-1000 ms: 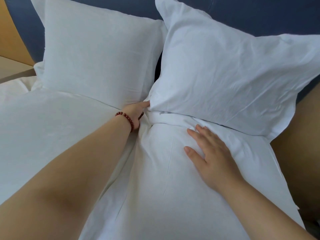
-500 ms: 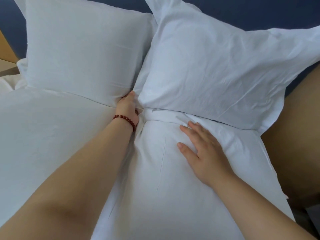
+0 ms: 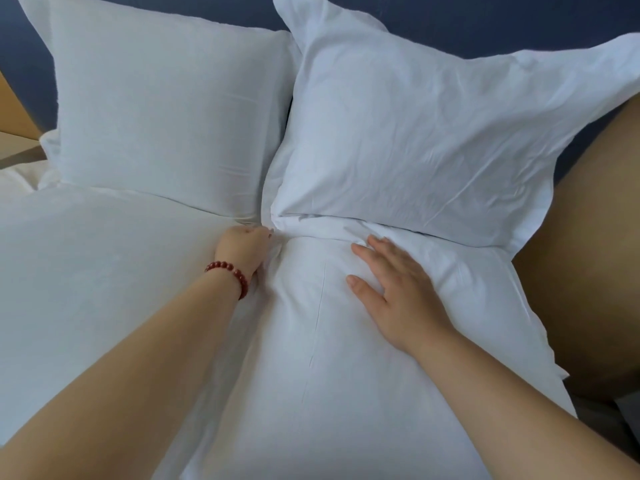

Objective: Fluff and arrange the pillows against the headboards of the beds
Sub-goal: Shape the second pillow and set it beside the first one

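- Left hand: drawn back from the lower inner corner of the right pillow. It now lies on the duvet just below where the pillows meet, fingers curled.
- Left pillow and right pillow: the dark gap seen a second ago is closed, and the inner edges now touch.
- Right pillow's inner corner: now tucked down against the bunched duvet.

— Is there any lettering to read on the left pillow, the right pillow or the headboard?

— None. No word, label, brand or number is legible. Both pillowcases and the bedcover are plain white, the headboard is plain blue, and the red bead bracelet shows no readable marking.
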### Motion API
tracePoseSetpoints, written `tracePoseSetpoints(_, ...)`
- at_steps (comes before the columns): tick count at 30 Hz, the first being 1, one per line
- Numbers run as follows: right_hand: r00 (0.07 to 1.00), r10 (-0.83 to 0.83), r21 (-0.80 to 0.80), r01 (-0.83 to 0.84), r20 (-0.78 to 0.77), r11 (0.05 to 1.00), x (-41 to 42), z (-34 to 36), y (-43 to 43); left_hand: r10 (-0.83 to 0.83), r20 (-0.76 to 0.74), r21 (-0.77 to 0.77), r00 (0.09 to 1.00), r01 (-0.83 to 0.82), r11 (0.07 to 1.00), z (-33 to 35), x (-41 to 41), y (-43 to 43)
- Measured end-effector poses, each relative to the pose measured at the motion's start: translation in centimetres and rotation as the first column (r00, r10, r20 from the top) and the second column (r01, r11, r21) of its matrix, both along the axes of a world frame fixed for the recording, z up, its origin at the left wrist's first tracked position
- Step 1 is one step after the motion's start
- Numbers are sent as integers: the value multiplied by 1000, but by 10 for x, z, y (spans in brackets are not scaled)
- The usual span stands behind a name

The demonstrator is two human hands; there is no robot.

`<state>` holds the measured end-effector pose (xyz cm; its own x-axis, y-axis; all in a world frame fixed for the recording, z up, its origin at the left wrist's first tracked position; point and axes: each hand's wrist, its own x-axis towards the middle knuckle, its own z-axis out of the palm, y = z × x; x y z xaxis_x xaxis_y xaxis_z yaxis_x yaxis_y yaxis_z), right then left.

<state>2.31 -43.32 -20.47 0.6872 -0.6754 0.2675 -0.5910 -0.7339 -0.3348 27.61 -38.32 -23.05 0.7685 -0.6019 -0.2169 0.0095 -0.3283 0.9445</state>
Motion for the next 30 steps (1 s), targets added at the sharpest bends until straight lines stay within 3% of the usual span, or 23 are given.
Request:
tracePoseSetpoints(2, 1000, -2, -1, 2, -3, 1000, 0, 0, 0, -19, -39, -45, 999, 17, 999, 0, -6, 9)
tracePoseSetpoints(4, 1000, -6, -1, 6, -8, 1000, 0, 0, 0, -51, 113, 22, 992, 48, 999, -2, -6, 17)
tracePoseSetpoints(6, 1000, -13, 5, 13, -17, 1000, 0, 1, 0, 30, 259, 40, 965, -41, 998, -4, -7, 22)
tracePoseSetpoints(8, 1000, -16, 12, 16, -24, 1000, 0, 1, 0, 124, 316, -13, 940, -127, 992, -6, -13, 27)
tracePoseSetpoints(11, 999, -13, 13, 14, -31, 1000, 0, 2, 0, 212, 287, -148, 934, -175, 973, -8, -22, 29)
tracePoseSetpoints(13, 999, -12, 8, 12, -33, 1000, 0, 1, 0, 197, 373, -225, 906, -118, 967, -5, -26, 31)
tracePoseSetpoints(16, 999, -15, 6, 15, -35, 1000, 0, 1, 1, 72, 655, -268, 752, 141, 953, 3, -36, 40)
tracePoseSetpoints(18, 999, -20, 1, 20, -32, 1000, 1, 1, 1, -168, 751, -121, 639, 383, 916, 3, -47, 44)
tracePoseSetpoints(20, 999, -21, -15, 21, -39, 1000, 2, 1, 1, -457, 653, 142, 604, 495, 857, 1, -53, 43)
tracePoseSetpoints(21, 999, -23, -22, 22, -49, 1000, 2, 1, 2, -522, 583, 237, 623, 484, 842, 3, -53, 42)
tracePoseSetpoints(24, 996, -56, -28, 54, -76, 998, 2, 4, 3, -460, 627, 226, 629, 418, 880, 19, -56, 39)
tracePoseSetpoints(27, 989, -79, -6, 79, -122, 997, 0, 8, 3, -456, 736, 154, 500, 532, 832, 41, -76, 30)
tracePoseSetpoints(30, 979, -107, -7, 107, -176, 994, -12, 11, 2, -563, 722, 292, 403, 561, 775, 47, -94, 16)
